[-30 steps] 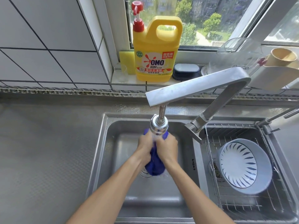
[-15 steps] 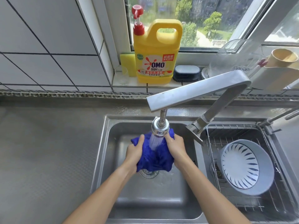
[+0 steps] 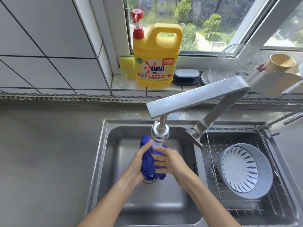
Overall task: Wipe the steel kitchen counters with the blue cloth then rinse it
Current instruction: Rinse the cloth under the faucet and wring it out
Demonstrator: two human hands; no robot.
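The blue cloth (image 3: 148,161) is bunched between both hands over the left sink basin (image 3: 164,202), under the running tap head (image 3: 160,132). My left hand (image 3: 138,161) grips the cloth from the left, thumb up against it. My right hand (image 3: 170,159) holds it from the right, fingers pressed across the fabric. Water streams from the tap onto the cloth and my fingers. A tail of cloth hangs down over the drain. The steel counter (image 3: 45,161) stretches to the left of the sink.
The steel tap arm (image 3: 196,97) juts over the basin. A wire rack (image 3: 246,202) in the right basin holds a grey-blue bowl (image 3: 245,171). On the window sill stand a yellow detergent jug (image 3: 155,59), a sponge (image 3: 125,66), a dark soap dish (image 3: 186,76) and a clear jug (image 3: 236,66).
The cloth was spread wide between my hands half a second ago; now my hands have closed together and bunched it into a narrow wad under the stream.
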